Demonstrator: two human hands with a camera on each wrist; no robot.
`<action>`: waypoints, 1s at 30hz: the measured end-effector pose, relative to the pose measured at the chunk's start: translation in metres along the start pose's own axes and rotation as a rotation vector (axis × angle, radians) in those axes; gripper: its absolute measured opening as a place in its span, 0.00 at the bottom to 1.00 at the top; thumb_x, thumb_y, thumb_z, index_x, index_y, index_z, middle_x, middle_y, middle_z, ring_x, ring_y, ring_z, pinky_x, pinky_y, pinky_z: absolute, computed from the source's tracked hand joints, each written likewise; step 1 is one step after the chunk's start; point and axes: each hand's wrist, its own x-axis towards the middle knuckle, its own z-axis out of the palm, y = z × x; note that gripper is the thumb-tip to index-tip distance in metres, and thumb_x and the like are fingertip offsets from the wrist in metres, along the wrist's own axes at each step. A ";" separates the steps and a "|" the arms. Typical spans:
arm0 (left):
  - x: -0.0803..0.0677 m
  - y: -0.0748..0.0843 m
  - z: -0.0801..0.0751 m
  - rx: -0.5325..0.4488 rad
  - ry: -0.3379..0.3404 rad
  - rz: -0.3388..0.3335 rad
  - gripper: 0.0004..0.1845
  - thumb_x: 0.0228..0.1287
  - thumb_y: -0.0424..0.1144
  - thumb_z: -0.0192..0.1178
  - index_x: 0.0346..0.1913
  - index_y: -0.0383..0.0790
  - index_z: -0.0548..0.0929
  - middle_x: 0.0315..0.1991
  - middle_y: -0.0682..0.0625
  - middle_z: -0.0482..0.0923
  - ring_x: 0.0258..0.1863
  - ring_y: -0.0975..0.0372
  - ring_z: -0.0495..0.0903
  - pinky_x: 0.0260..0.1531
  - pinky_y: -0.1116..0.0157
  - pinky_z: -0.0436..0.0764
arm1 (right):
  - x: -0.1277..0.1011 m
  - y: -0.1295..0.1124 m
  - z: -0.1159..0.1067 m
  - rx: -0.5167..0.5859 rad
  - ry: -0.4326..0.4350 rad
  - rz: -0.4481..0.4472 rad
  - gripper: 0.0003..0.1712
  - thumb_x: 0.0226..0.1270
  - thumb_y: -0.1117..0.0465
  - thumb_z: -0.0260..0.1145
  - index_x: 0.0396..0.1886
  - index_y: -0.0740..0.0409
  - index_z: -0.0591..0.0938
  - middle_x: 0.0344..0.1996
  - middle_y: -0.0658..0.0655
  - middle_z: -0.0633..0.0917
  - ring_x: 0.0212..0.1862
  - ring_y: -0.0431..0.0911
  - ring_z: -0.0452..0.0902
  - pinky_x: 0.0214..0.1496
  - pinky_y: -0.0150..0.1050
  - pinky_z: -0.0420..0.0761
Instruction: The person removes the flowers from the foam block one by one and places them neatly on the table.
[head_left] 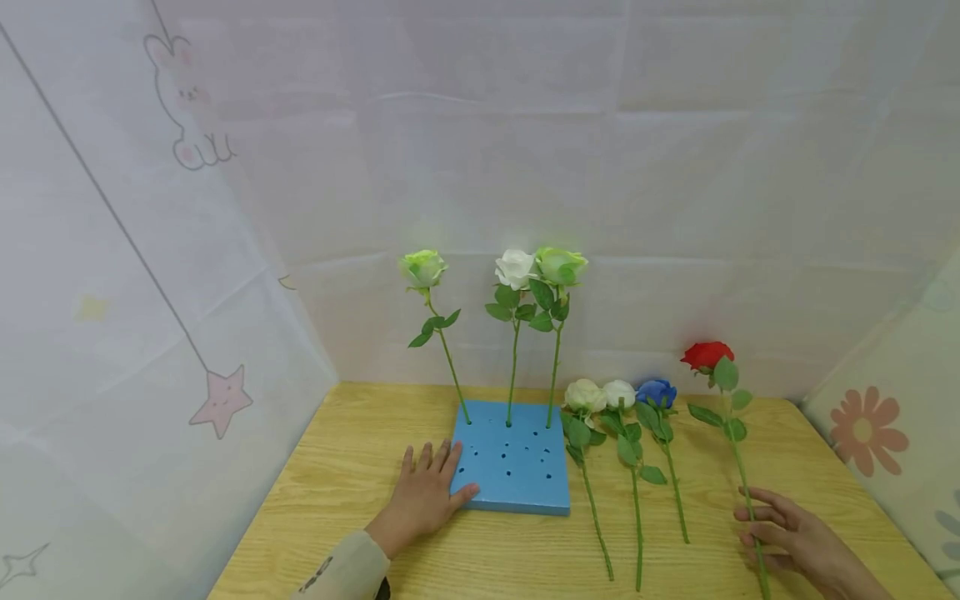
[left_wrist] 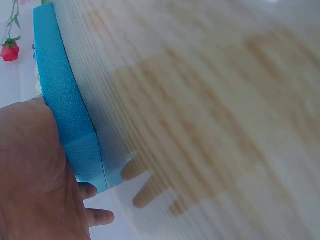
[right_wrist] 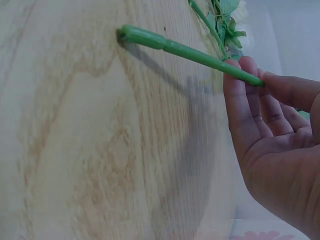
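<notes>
A red rose point(head_left: 707, 356) leans at the right, its head raised at the back. My right hand point(head_left: 795, 537) pinches its green stem point(right_wrist: 195, 55) between thumb and fingers, and the cut end is close over the table in the right wrist view. My left hand point(head_left: 426, 492) rests at the left edge of a blue foam block point(head_left: 517, 492), fingers spread and straight, the thumb over its front left corner. Two green-tinged roses point(head_left: 423, 269) and a white rose point(head_left: 515, 269) stand in holes along the block's back edge; the left one tilts leftward.
Between the block and my right hand lie a cream rose point(head_left: 585, 395), a white rose point(head_left: 619, 393) and a blue rose point(head_left: 657, 392), stems toward me. Several small holes dot the block's top. White patterned cloth point(head_left: 675, 208) hangs behind the wooden table point(head_left: 360, 433).
</notes>
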 end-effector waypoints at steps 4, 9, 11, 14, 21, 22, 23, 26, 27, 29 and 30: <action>0.000 0.000 0.000 0.004 0.008 0.002 0.47 0.72 0.74 0.34 0.82 0.45 0.52 0.80 0.42 0.54 0.77 0.38 0.53 0.73 0.33 0.44 | 0.000 0.002 -0.003 0.014 -0.009 0.014 0.42 0.83 0.56 0.54 0.78 0.74 0.44 0.55 0.44 0.82 0.54 0.49 0.84 0.52 0.52 0.83; -0.001 0.001 -0.002 0.007 0.013 0.006 0.47 0.73 0.73 0.36 0.82 0.45 0.53 0.80 0.41 0.54 0.77 0.38 0.53 0.72 0.33 0.44 | 0.001 0.004 -0.004 0.018 -0.008 0.018 0.45 0.82 0.57 0.56 0.77 0.76 0.40 0.54 0.44 0.82 0.53 0.50 0.84 0.52 0.53 0.84; -0.001 0.001 -0.002 0.007 0.013 0.004 0.47 0.73 0.73 0.36 0.82 0.45 0.52 0.80 0.42 0.54 0.77 0.38 0.53 0.72 0.33 0.45 | 0.003 0.006 -0.004 0.024 -0.013 0.017 0.48 0.81 0.58 0.57 0.77 0.77 0.36 0.54 0.45 0.82 0.53 0.50 0.84 0.52 0.53 0.84; -0.001 0.002 -0.002 0.011 0.010 0.003 0.46 0.73 0.73 0.36 0.82 0.46 0.52 0.80 0.42 0.54 0.77 0.38 0.53 0.72 0.33 0.45 | 0.005 0.008 -0.006 0.062 -0.048 0.010 0.49 0.81 0.60 0.56 0.76 0.78 0.32 0.53 0.46 0.82 0.52 0.51 0.83 0.53 0.54 0.84; 0.000 0.000 0.000 0.014 0.015 0.010 0.47 0.72 0.74 0.34 0.82 0.47 0.52 0.80 0.43 0.54 0.77 0.38 0.54 0.72 0.34 0.46 | 0.010 0.018 -0.013 0.209 -0.192 -0.047 0.35 0.83 0.66 0.50 0.79 0.72 0.46 0.55 0.48 0.82 0.52 0.50 0.82 0.56 0.54 0.83; 0.001 0.000 0.000 0.018 0.015 0.010 0.47 0.72 0.75 0.33 0.82 0.47 0.52 0.80 0.43 0.54 0.77 0.38 0.54 0.72 0.34 0.46 | 0.011 0.019 -0.014 0.220 -0.203 -0.049 0.34 0.83 0.66 0.49 0.79 0.71 0.48 0.55 0.47 0.82 0.52 0.49 0.82 0.56 0.54 0.83; 0.001 0.000 0.000 0.021 0.016 0.010 0.47 0.72 0.75 0.33 0.83 0.47 0.51 0.80 0.43 0.54 0.77 0.38 0.54 0.73 0.34 0.46 | 0.011 0.020 -0.014 0.229 -0.211 -0.048 0.33 0.83 0.66 0.49 0.79 0.70 0.48 0.55 0.47 0.82 0.52 0.49 0.82 0.57 0.53 0.83; 0.001 0.000 0.000 0.021 0.019 0.011 0.47 0.72 0.75 0.33 0.82 0.47 0.52 0.80 0.42 0.54 0.77 0.38 0.54 0.72 0.34 0.47 | 0.012 0.020 -0.014 0.236 -0.215 -0.041 0.34 0.83 0.66 0.49 0.79 0.72 0.47 0.55 0.47 0.82 0.52 0.48 0.82 0.57 0.53 0.83; 0.001 0.000 0.000 0.021 0.018 0.010 0.47 0.72 0.75 0.33 0.82 0.47 0.52 0.80 0.42 0.54 0.77 0.38 0.54 0.72 0.34 0.47 | 0.012 0.020 -0.014 0.237 -0.215 -0.039 0.35 0.83 0.65 0.49 0.78 0.73 0.46 0.55 0.47 0.82 0.52 0.48 0.82 0.57 0.53 0.83; 0.001 -0.001 0.000 0.018 0.016 0.009 0.48 0.71 0.75 0.33 0.82 0.47 0.52 0.80 0.42 0.54 0.77 0.38 0.54 0.72 0.34 0.46 | 0.012 0.020 -0.013 0.239 -0.216 -0.035 0.36 0.83 0.65 0.49 0.78 0.75 0.43 0.55 0.47 0.83 0.52 0.48 0.83 0.57 0.52 0.83; 0.001 -0.001 0.001 0.018 0.016 0.009 0.48 0.71 0.75 0.33 0.82 0.47 0.52 0.80 0.42 0.54 0.77 0.38 0.54 0.72 0.34 0.47 | 0.013 0.020 -0.013 0.240 -0.220 -0.035 0.37 0.83 0.65 0.49 0.78 0.76 0.42 0.55 0.47 0.83 0.52 0.48 0.83 0.57 0.52 0.83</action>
